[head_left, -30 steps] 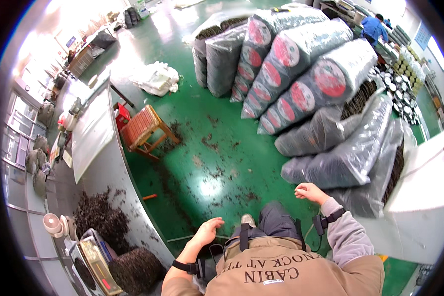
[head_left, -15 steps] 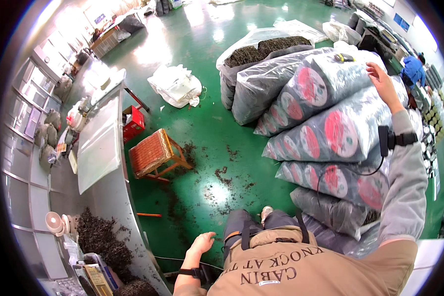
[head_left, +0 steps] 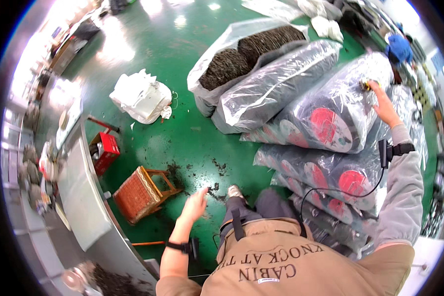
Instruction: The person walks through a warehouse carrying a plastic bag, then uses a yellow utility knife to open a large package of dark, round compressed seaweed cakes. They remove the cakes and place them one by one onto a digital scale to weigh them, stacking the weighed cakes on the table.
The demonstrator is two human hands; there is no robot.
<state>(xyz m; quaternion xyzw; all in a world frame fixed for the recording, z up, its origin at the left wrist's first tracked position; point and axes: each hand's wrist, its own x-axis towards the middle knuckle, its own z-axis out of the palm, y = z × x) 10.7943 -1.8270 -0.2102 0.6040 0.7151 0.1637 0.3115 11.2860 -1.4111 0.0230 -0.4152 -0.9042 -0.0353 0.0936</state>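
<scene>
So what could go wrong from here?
Three possible risks:
1. The right hand reaches across the plastic bags with a black cable looping down from the wrist; it could snag.
2. The small yellow-and-black item at its fingers sits on a slick, bulging bag, so it might slide off.
3. Dark scraps litter the floor near the shoe; footing may suffer.

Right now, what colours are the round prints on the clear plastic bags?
Round prints: red and whitish, best seen in the head view.
</scene>
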